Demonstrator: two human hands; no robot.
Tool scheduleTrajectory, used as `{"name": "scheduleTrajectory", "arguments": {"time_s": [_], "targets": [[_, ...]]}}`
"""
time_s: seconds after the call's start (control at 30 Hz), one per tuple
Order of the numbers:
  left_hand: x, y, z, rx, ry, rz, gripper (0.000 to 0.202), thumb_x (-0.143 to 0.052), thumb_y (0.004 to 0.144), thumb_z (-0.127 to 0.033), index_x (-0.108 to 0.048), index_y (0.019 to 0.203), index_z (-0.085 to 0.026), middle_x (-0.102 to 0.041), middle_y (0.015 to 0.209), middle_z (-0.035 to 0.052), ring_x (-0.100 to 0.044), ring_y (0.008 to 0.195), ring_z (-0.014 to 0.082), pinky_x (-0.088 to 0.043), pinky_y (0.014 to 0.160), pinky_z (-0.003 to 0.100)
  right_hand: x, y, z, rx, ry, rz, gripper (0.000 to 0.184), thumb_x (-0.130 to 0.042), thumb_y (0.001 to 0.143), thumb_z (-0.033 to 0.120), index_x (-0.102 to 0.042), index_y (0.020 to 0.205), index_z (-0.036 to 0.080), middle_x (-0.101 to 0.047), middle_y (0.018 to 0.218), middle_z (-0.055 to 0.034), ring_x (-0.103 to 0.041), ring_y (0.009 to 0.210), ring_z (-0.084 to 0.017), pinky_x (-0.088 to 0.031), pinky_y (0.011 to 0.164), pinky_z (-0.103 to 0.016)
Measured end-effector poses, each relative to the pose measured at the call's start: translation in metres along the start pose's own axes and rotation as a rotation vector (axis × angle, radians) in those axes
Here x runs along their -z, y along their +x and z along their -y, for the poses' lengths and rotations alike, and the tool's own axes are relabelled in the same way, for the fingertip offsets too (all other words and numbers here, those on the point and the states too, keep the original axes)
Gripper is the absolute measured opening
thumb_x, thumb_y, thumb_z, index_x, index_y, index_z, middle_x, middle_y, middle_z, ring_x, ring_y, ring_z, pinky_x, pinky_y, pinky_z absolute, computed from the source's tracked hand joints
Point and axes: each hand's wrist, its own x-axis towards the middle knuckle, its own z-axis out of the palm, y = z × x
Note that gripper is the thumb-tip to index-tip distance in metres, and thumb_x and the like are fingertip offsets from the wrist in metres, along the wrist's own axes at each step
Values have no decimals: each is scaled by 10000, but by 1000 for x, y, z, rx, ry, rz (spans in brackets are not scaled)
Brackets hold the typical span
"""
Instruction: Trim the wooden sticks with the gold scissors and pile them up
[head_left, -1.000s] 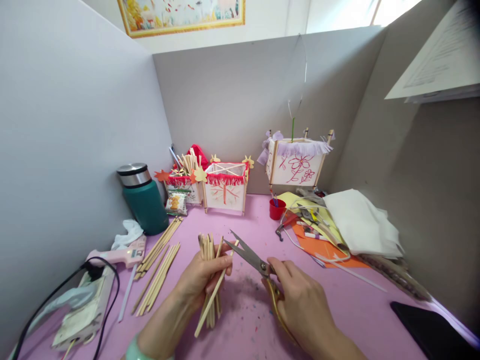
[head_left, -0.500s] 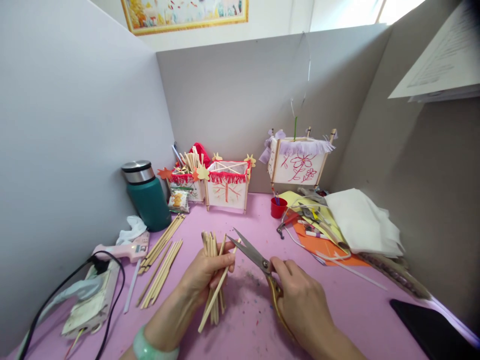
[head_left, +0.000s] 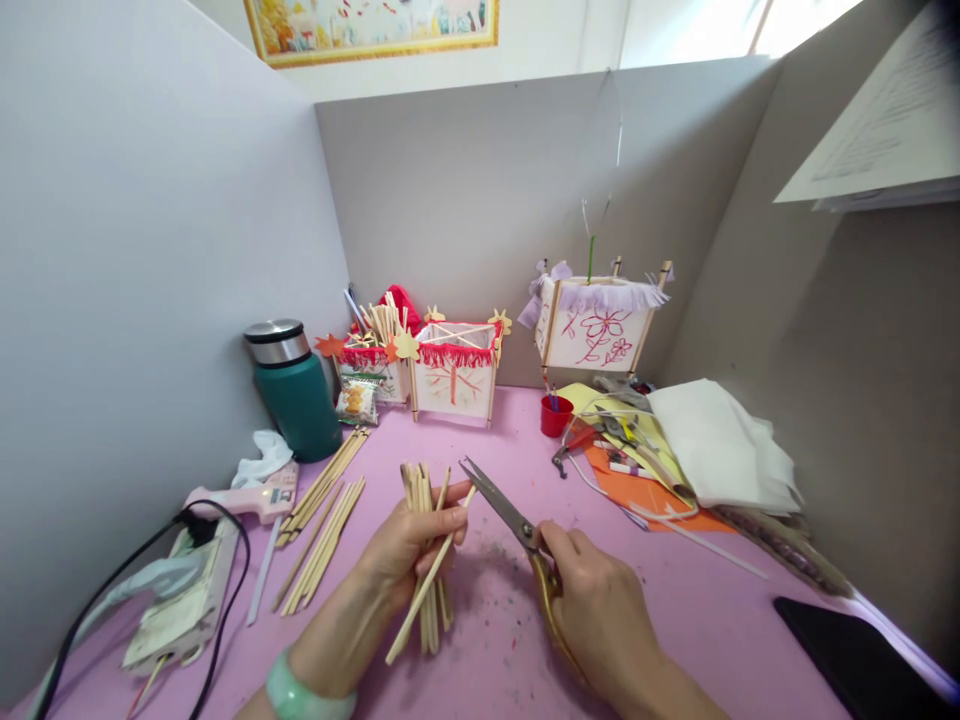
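My left hand (head_left: 409, 550) curls firmly around a bundle of wooden sticks (head_left: 421, 490), holding them upright above the table (head_left: 697, 640) so they stay bunched. One slanting stick (head_left: 403, 633) crosses in front of my fingers. My right hand (head_left: 600, 610) closes on the gold handles of the scissors (head_left: 502, 515), keeping the blades parted, their tips just beside the top of the bundle. Left of my left hand, loose sticks (head_left: 322, 545) lie within easy reach. Beyond both hands stand paper lanterns (head_left: 456, 372) framed with similar sticks.

Wooden sticks (head_left: 417, 490); gold-handled scissors (head_left: 499, 507)
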Motion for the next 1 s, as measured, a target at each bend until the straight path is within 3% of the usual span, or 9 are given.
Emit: {"name": "scheduleTrajectory", "arguments": {"time_s": [0.2,0.33,0.53,0.63,0.77,0.87,1.0], "targets": [[1,2,-1,20,-70,74,443,-724,617,-119,-610,1045,-124,-527,525,-55,-285,319,-9,-179,316,125,0,2,-3,-63,40,121,157,-415,870,256,-570,874,234,-657,728,-22,-614,603,-193,-297,541,-273],[3,5,0,-21,-84,114,462,-699,669,-137,-579,1115,-136,-537,544,-57,-274,313,-11,-196,311,121,1,6,-5,-105,113,129,188,-412,877,303,-583,848,231,-649,691,-27,-596,595,-193,-306,543,-273],[0,7,-1,-98,-97,9,315,-651,712,-114,-608,1024,-96,-526,538,-56,-383,326,12,-311,312,120,8,9,-6,-95,583,122,198,-520,836,387,-606,889,216,-544,596,11,-482,527,-131,-360,528,-241],[-2,9,-1,-131,-111,-25,266,-630,744,-130,-594,1006,-99,-541,559,-52,-415,325,21,-341,305,127,15,7,2,-176,898,249,268,-559,808,422,-603,959,206,-509,571,27,-440,472,-108,-363,467,-226],[-4,13,1,-208,-123,-58,164,-623,771,-154,-576,921,-108,-594,641,-15,-499,390,41,-372,305,124,23,4,16,-347,1290,415,376,-575,789,454,-536,1062,198,-594,674,1,-472,430,-94,-377,398,-215],[-6,14,4,-224,-121,-100,101,-631,769,-148,-561,836,-119,-604,654,-1,-541,442,54,-388,316,117,25,3,22,-387,1394,438,373,-607,770,442,-523,1026,184,-599,677,2,-489,425,-91,-380,385,-206],[-9,13,7,-215,-100,-91,112,-652,755,-156,-560,809,-124,-638,702,24,-569,471,65,-391,325,114,24,4,23,-448,1490,355,301,-593,796,388,-503,993,179,-528,586,53,-437,387,-69,-360,368,-188]]}}
